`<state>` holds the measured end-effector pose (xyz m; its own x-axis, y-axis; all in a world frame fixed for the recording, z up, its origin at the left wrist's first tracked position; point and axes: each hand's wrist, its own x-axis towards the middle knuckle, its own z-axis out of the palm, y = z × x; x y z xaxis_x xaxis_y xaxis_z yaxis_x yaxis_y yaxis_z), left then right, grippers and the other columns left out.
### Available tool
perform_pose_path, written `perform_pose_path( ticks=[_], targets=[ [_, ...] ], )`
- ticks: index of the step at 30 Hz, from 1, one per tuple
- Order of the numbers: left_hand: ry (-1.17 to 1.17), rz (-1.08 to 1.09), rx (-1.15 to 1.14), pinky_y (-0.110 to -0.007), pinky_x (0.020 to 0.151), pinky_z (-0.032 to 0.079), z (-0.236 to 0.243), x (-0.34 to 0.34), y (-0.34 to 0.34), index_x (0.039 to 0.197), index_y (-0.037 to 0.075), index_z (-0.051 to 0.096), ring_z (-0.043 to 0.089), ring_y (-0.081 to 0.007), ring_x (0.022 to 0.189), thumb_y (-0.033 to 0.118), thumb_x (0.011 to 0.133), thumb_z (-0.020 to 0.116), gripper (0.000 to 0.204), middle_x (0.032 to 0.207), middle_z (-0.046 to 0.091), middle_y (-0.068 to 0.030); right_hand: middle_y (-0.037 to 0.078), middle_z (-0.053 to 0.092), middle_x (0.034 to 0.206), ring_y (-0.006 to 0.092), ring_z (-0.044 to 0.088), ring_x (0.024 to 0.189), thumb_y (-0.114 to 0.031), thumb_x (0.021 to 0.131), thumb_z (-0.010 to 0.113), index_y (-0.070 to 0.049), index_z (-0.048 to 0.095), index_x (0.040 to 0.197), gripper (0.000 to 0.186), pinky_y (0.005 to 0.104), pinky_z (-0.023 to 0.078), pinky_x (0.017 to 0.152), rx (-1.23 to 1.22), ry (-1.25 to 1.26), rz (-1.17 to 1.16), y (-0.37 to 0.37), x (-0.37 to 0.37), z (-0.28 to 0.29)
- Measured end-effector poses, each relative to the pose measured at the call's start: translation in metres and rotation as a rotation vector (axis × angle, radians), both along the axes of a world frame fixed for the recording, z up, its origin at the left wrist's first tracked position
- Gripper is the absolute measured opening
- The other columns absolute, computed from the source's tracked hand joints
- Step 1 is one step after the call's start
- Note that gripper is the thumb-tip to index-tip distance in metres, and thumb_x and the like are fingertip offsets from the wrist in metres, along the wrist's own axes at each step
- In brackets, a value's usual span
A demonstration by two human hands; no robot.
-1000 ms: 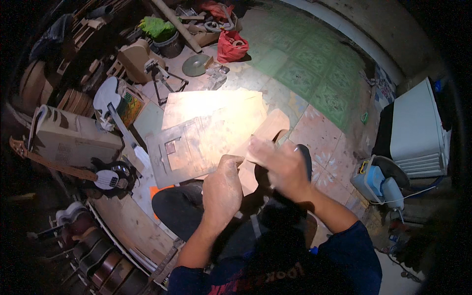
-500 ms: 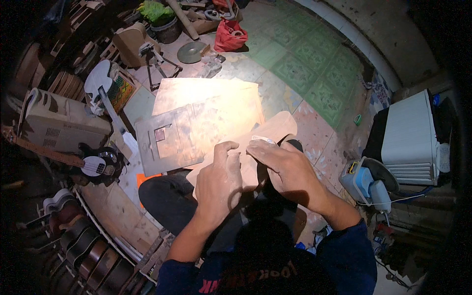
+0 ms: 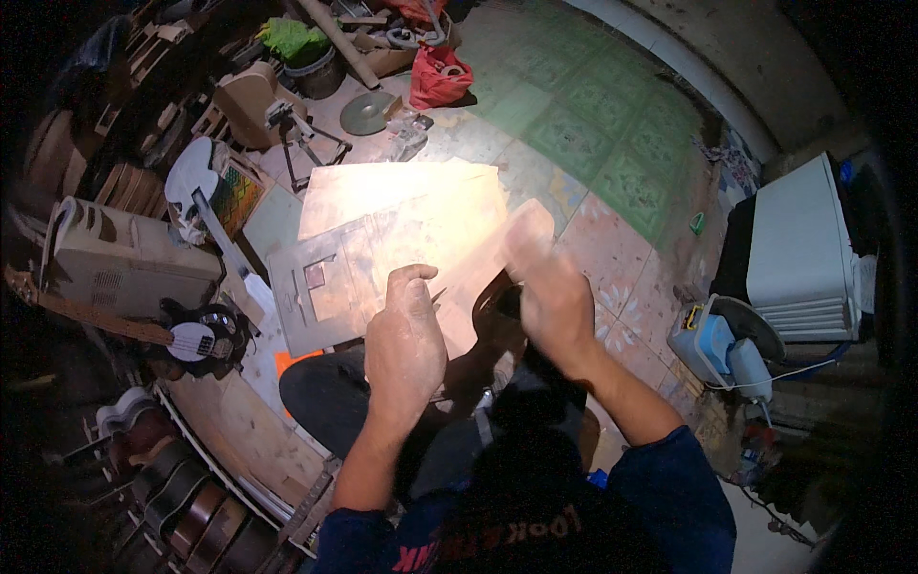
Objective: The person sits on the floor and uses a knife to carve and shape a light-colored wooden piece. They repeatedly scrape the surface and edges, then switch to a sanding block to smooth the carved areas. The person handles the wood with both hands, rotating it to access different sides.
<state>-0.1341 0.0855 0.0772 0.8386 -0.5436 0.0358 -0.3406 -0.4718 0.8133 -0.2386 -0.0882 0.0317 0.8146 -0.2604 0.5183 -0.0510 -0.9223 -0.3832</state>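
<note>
A pale wooden guitar-shaped body (image 3: 467,298) with a curved waist lies tilted across my lap, its far end rounded. My left hand (image 3: 407,337) grips its left side, thumb side up and fingers curled over the edge. Over the far right end of the wood is my right hand (image 3: 553,298), smeared by motion. Its fingers and anything under them cannot be made out. Dark trousers (image 3: 320,397) show beneath the wood.
Flat sheets (image 3: 349,206) and a grey board (image 3: 320,297) with a square cutout lie ahead on the tiled floor. On the left are a black electric guitar (image 3: 206,335) and a rack of curved guitar sides (image 3: 182,483). A white cabinet (image 3: 798,253) stands right.
My right hand has moved up and outward along the wood, and the whitish piece under its fingers no longer shows. My left hand has shifted slightly left; the wood has tilted a little.
</note>
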Motion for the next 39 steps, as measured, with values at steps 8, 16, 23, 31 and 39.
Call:
perform_pose_path(
  ticks=[8, 16, 23, 31, 39],
  targets=[
    [-0.052, 0.004, -0.031, -0.049, 0.06, 0.042, -0.002, -0.001, 0.0, 0.116, 0.005, 0.057, 0.059, -0.0366, 0.058, 0.033, 0.109, 0.024, 0.043, 0.056, 0.051, -0.0162, 0.011, 0.068, 0.124, 0.0272, 0.067, 0.087, 0.007, 0.078, 0.054, -0.009, 0.073, 0.115, 0.044, 0.0356, 0.048, 0.072, -0.033, -0.112, -0.04, -0.007, 0.01, -0.005],
    [-0.055, 0.012, -0.038, -0.046, 0.056, 0.04, -0.007, -0.002, -0.001, 0.116, 0.005, 0.057, 0.058, -0.0345, 0.054, 0.03, 0.109, 0.026, 0.041, 0.053, 0.049, -0.0145, 0.008, 0.071, 0.114, 0.0283, 0.061, 0.073, 0.003, 0.081, 0.055, -0.009, 0.071, 0.114, 0.039, 0.0377, 0.05, 0.067, -0.016, -0.121, -0.086, -0.01, 0.012, -0.021],
    [-0.08, 0.002, -0.035, -0.046, 0.055, 0.038, -0.004, 0.0, -0.005, 0.116, 0.004, 0.057, 0.056, -0.0333, 0.052, 0.032, 0.109, 0.026, 0.043, 0.053, 0.049, -0.015, 0.009, 0.069, 0.122, 0.027, 0.065, 0.078, 0.003, 0.081, 0.056, -0.007, 0.068, 0.121, 0.043, 0.0384, 0.049, 0.07, -0.014, -0.08, -0.103, -0.018, 0.015, -0.018],
    [-0.077, 0.007, -0.046, -0.046, 0.054, 0.036, -0.005, 0.0, -0.004, 0.114, 0.003, 0.058, 0.05, -0.0321, 0.049, 0.031, 0.11, 0.025, 0.043, 0.051, 0.042, -0.0145, 0.007, 0.068, 0.127, 0.0246, 0.059, 0.07, 0.003, 0.079, 0.055, -0.01, 0.069, 0.121, 0.046, 0.0371, 0.048, 0.065, 0.017, -0.098, -0.111, -0.026, 0.019, 0.003],
    [-0.159, -0.003, -0.05, -0.046, 0.054, 0.036, -0.013, 0.002, 0.005, 0.114, 0.001, 0.058, 0.047, -0.0323, 0.05, 0.02, 0.108, 0.026, 0.037, 0.058, 0.043, -0.0172, 0.006, 0.067, 0.129, 0.0205, 0.051, 0.061, 0.004, 0.079, 0.054, -0.011, 0.07, 0.122, 0.048, 0.0337, 0.046, 0.062, -0.004, -0.126, -0.047, -0.023, 0.022, -0.009]
  ],
)
